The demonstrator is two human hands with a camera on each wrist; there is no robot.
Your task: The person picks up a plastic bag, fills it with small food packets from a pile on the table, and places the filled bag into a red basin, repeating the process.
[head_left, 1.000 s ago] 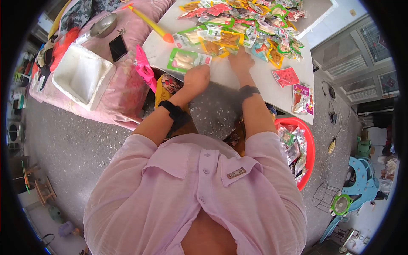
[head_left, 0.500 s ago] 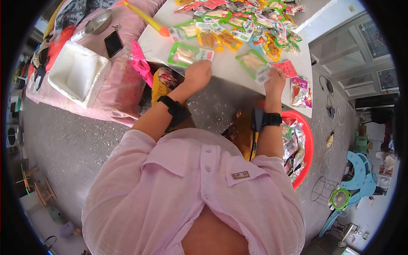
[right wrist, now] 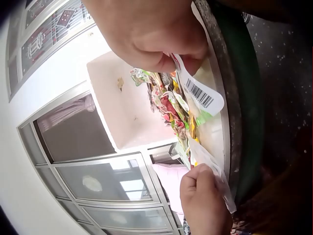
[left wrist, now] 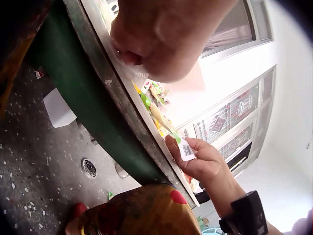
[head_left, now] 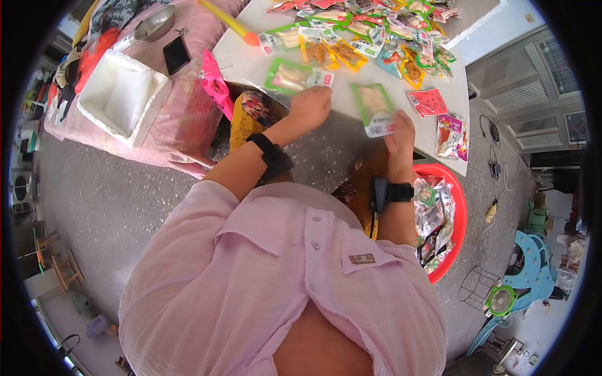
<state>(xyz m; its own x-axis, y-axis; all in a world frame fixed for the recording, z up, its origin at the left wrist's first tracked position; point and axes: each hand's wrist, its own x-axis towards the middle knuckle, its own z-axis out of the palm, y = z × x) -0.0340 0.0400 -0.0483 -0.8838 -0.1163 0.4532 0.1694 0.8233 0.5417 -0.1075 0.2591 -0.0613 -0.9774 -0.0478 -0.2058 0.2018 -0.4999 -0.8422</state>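
Note:
My left hand (head_left: 311,105) pinches the printed end of a clear, green-edged food packet (head_left: 290,76) with pale pieces inside, over the near edge of the white table (head_left: 342,97). To its right, my right hand (head_left: 401,133) holds a similar green-edged packet (head_left: 374,103) by its barcoded lower corner. The right wrist view shows this barcode end (right wrist: 200,95) between thumb and fingers, and the left hand (right wrist: 203,196) gripping its whitish packet (right wrist: 213,164). From the left wrist, the right hand (left wrist: 203,159) appears with its packet edge-on.
Packets with yellow edges (head_left: 342,53) lie just beyond, before a heap of mixed packets (head_left: 376,25). A red packet (head_left: 428,102) and a purple one (head_left: 451,136) lie at the right. Below stands a red basin (head_left: 461,219) of packets. A foam box (head_left: 122,97) sits left.
My right hand has come from beside the yellow-edged packets back toward the near right, bringing a green-edged packet, which then turned more upright. The left hand keeps its packet in nearly the same place.

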